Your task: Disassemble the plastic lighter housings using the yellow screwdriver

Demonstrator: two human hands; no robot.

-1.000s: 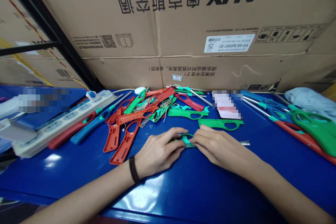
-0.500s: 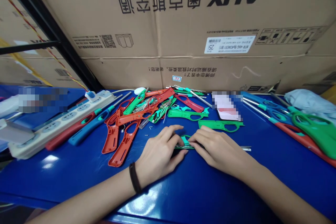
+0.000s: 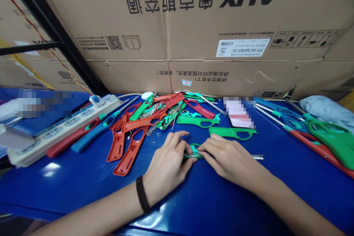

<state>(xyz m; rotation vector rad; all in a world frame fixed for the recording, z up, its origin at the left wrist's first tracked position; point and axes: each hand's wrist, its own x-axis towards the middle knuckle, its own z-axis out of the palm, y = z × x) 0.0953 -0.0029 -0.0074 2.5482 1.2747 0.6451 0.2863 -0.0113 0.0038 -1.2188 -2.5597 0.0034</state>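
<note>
Both my hands pinch a half-open green utility lighter [image 3: 194,149] low over the blue table. My left hand [image 3: 169,159] grips its handle end between thumb and fingers, with thin wires or small parts showing at the fingertips. At the lighter's middle, beside a teal trigger piece, the fingers of my right hand [image 3: 227,155] press together. A metal tube [image 3: 258,157] sticks out to the right from behind that hand. Much of the lighter is hidden by my fingers. A loose green shell half [image 3: 218,132] lies just beyond my right hand.
Red shell halves [image 3: 129,155] and a pile of lighter parts [image 3: 166,112] lie behind my left hand. At left is a power strip [image 3: 72,121] with whole lighters [image 3: 94,132] alongside. A phone [image 3: 239,114] and more lighters [image 3: 312,140] lie right. A large carton [image 3: 177,25] stands behind.
My hands stay on the lighter and shift only slightly. The lighter appears a little tilted, with more of its green lower edge showing between my fingers.
</note>
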